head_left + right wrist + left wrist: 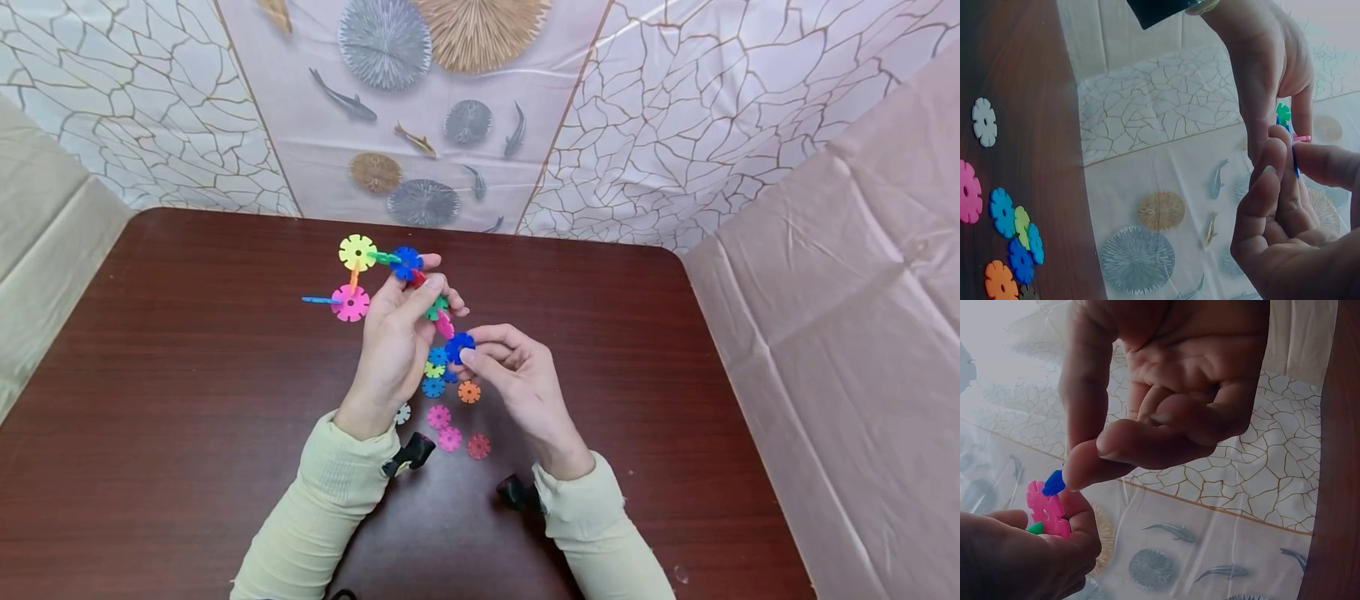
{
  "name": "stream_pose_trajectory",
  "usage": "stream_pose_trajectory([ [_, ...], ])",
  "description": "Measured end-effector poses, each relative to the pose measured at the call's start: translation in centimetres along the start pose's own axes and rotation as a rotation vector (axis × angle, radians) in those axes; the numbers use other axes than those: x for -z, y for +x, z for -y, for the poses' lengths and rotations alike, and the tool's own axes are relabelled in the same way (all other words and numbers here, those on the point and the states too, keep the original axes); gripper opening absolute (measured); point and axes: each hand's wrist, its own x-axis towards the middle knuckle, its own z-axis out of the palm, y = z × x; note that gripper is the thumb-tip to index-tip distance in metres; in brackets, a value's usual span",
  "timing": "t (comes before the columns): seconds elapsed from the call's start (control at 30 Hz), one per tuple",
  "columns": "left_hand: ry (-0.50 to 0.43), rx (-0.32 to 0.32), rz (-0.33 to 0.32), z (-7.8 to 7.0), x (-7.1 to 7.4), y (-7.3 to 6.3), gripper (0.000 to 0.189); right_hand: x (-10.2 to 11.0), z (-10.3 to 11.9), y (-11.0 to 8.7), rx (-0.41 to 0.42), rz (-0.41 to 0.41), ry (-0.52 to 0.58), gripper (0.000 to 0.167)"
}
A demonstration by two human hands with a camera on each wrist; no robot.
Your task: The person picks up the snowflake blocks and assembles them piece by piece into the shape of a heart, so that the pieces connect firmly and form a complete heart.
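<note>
My left hand (pixel 397 337) grips a chain of interlocked plastic snowflake discs, with thumb and fingers around its middle. Beyond that hand the chain runs up and left through a dark blue disc (pixel 406 263), a yellow disc (pixel 357 252), a pink disc (pixel 350 303) and a light blue disc (pixel 321 300) seen edge-on. Its near end has a green disc (pixel 435 309) and a pink disc (pixel 446 323). My right hand (pixel 521 379) pinches a dark blue disc (pixel 459 347) between thumb and fingers, right at that pink disc's edge. In the left wrist view the blue disc (pixel 1054 483) overlaps the pink disc (pixel 1047 511).
Loose discs lie on the brown table (pixel 187 400) below the hands: an orange disc (pixel 469 392), a white disc (pixel 403 413), a red disc (pixel 478 447), plus several blue, yellow and pink ones. Patterned cloth (pixel 645 125) hangs behind the table.
</note>
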Motion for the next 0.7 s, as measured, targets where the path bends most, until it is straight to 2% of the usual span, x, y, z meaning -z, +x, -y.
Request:
stream_pose_trajectory([
  [0.17,-0.002,-0.002,0.001,0.1,0.0,0.0,0.02,-0.5,-0.1,0.0,-0.017,-0.037,0.044,0.024],
  [0.37,0.012,-0.027,0.025,0.2,-0.1,-0.1,0.021,-1.1,0.1,-0.1,-0.049,-0.035,0.093,0.026],
  [0.53,0.04,-0.056,0.037,0.5,-0.4,-0.2,0.024,-1.6,0.1,-0.1,-0.048,-0.046,0.143,0.024],
  [0.7,0.055,-0.057,0.06,0.7,-0.7,-0.3,0.022,-1.7,0.1,-0.3,-0.047,-0.079,0.161,0.023],
])
